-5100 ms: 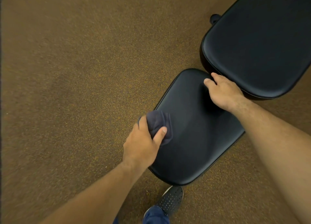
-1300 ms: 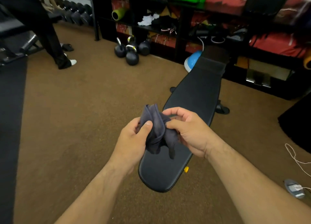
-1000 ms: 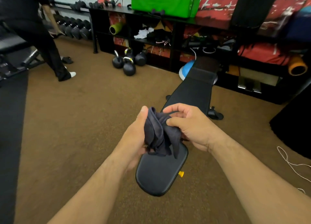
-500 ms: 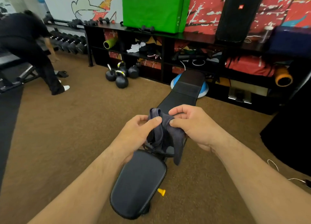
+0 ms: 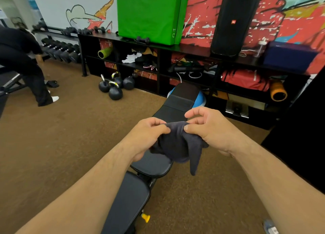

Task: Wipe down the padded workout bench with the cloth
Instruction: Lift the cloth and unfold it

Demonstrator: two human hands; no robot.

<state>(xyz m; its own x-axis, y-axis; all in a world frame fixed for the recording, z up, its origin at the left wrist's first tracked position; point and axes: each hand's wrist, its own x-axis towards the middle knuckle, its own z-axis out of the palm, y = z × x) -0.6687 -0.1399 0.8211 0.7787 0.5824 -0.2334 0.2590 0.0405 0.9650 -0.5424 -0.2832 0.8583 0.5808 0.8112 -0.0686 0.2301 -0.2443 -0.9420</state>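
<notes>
The black padded workout bench (image 5: 130,200) runs from the lower middle of the view away toward the shelving, its back pad (image 5: 179,102) beyond my hands. I hold a dark grey cloth (image 5: 177,145) in the air above the bench. My left hand (image 5: 146,137) pinches its upper edge on the left. My right hand (image 5: 209,130) pinches the same edge on the right, thumb against fingers. The cloth hangs bunched between the hands, with one corner dangling down. It does not touch the bench.
Brown carpet (image 5: 70,137) surrounds the bench. Kettlebells (image 5: 115,91) sit on the floor ahead left, before black shelving (image 5: 175,49) carrying a green pad (image 5: 149,14) and a tall black speaker (image 5: 233,19). A person in dark clothes (image 5: 22,65) bends at far left by a dumbbell rack (image 5: 61,52).
My view has tilted up from the seat pad to the room. The cloth left the bench and both hands now hold it, spreading its top edge apart over the last second.
</notes>
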